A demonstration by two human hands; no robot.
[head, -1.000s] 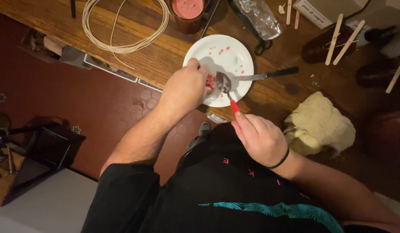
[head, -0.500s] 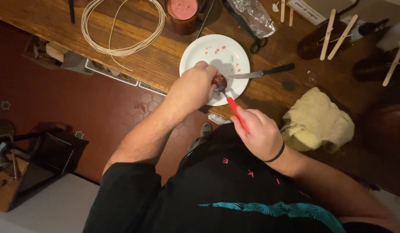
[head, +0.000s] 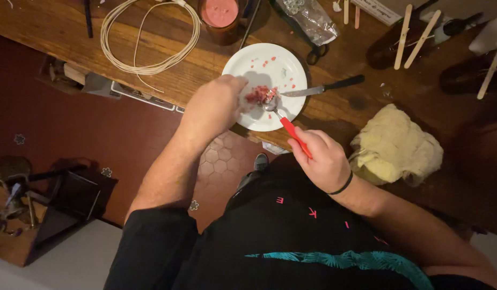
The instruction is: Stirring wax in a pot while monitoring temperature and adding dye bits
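Observation:
A white plate (head: 272,56) with red flecks sits near the front edge of the wooden table (head: 195,72). A small heap of red crumbled bits (head: 257,95) lies on the plate beside the bowl of a spoon (head: 269,106). My right hand (head: 321,160) grips the spoon's red handle just off the table edge. My left hand (head: 213,110) is blurred at the plate's left rim, fingers curled toward the red bits; whether it holds anything cannot be made out. A black-handled knife (head: 326,87) rests with its blade on the plate's right rim.
Behind the plate stand a jar of pink wax (head: 220,15), a coil of pale cord (head: 149,37), a crumpled plastic bag (head: 307,19) and scissors (head: 315,53). To the right are dark bottles (head: 385,51), flat wooden sticks (head: 401,35) and a yellow cloth (head: 396,145).
My left hand has pulled back left from over the spoon. The red piece it pressed there now lies crumbled on the plate. The spoon tilted slightly.

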